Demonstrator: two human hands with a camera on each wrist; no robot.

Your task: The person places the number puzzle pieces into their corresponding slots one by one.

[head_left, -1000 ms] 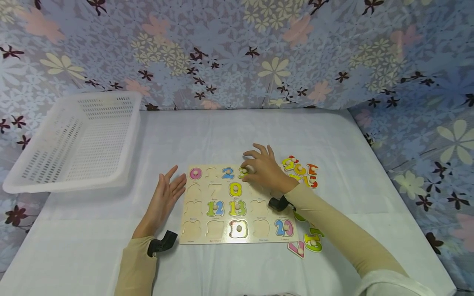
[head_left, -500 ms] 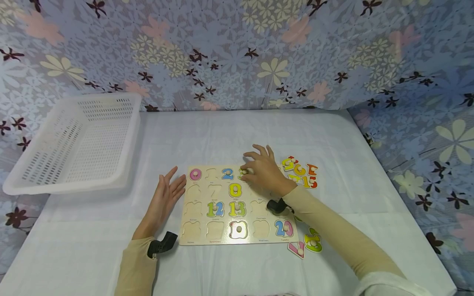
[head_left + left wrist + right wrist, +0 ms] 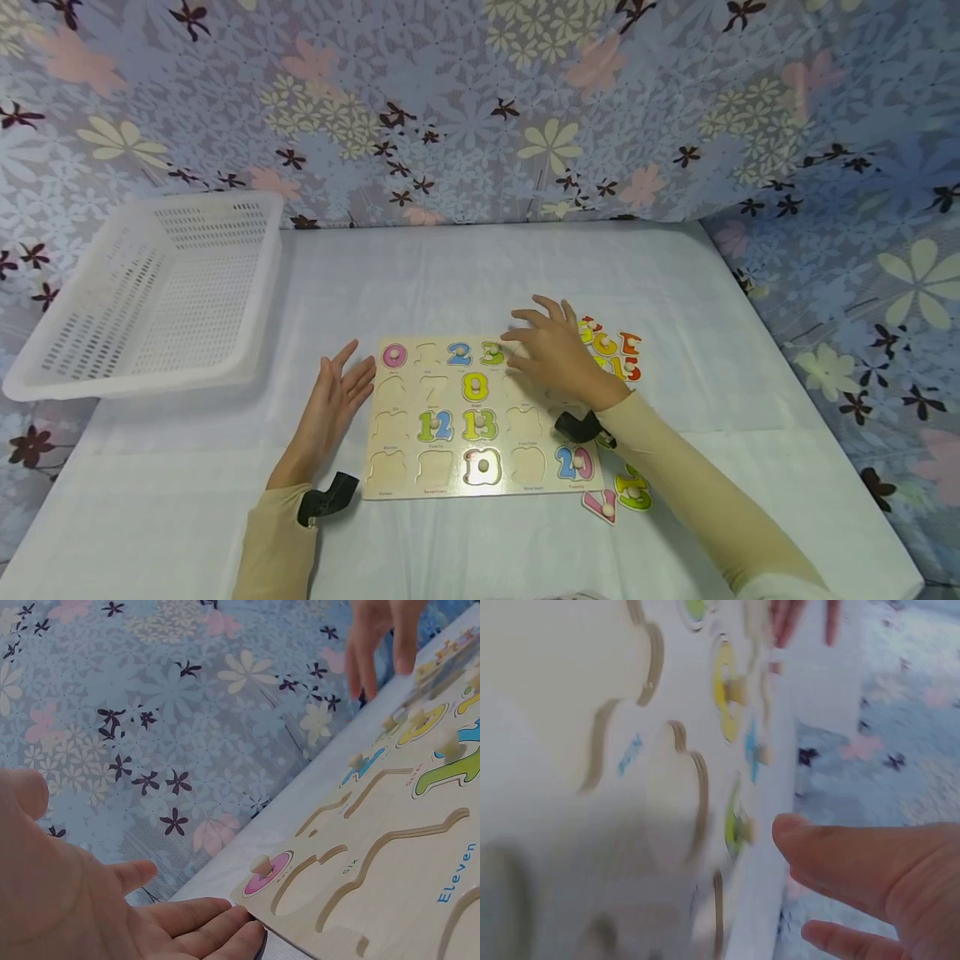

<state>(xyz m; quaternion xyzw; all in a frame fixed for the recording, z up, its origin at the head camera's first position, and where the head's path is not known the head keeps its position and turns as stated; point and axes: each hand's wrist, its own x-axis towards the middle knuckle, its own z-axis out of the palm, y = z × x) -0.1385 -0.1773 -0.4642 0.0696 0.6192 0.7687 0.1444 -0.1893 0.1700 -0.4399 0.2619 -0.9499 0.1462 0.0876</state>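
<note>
A wooden number puzzle board (image 3: 506, 450) lies on the table, with several knobbed number pieces in its recesses. My left hand (image 3: 330, 408) is held with straight fingers at the board's left edge, fingertips right by the corner near the pink 0 (image 3: 268, 874). My right hand (image 3: 558, 354) is over the board's upper right, fingers spread and holding nothing. Just left of its fingertips, the green 3 (image 3: 492, 353) sits in the top row beside the blue 2 (image 3: 460, 354). In the right wrist view, the thumb (image 3: 840, 851) is apart from the 3's wooden knob (image 3: 745, 829).
Loose number pieces (image 3: 630, 368) lie right of the board, partly hidden by the right hand. A pink 7 (image 3: 602, 507) and a green-yellow piece (image 3: 633, 490) are near its lower right corner. A white perforated basket (image 3: 258, 333) stands at the back left.
My right hand has let go of the green 3 and moved to the right, its fingers now apart. The 3 shows fully in the top row. My left hand has stayed in place.
</note>
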